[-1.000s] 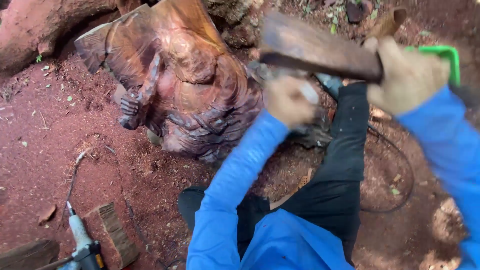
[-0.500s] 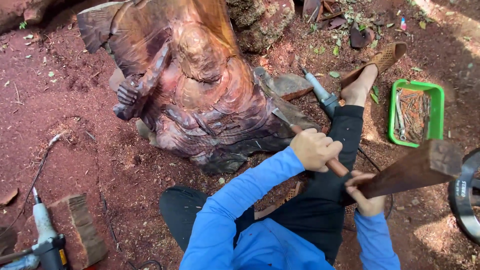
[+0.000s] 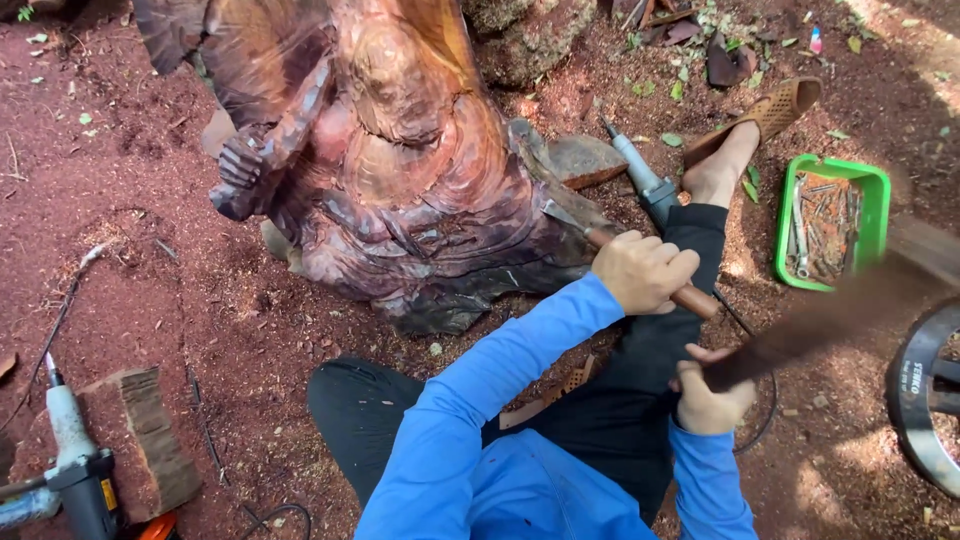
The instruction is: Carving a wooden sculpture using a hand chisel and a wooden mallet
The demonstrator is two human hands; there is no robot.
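Two hands work on a big wooden carving (image 3: 400,180) lying on red dirt. Left hand (image 3: 645,272) wraps a chisel (image 3: 600,235) by its smooth, stiff handle, tip against the wood. Right hand (image 3: 712,400) grips a blurry, likely heavy mallet (image 3: 850,300).

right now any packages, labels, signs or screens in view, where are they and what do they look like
Label on the power tool: bottom left corner, a small yellow patch on the grey body.
Lettering on the dark metal wheel: right edge, small pale marks on the hub.
Green tray: right of the sandalled foot, rectangular, an open holder of rusty metal tools, no label.
No signs or screens.
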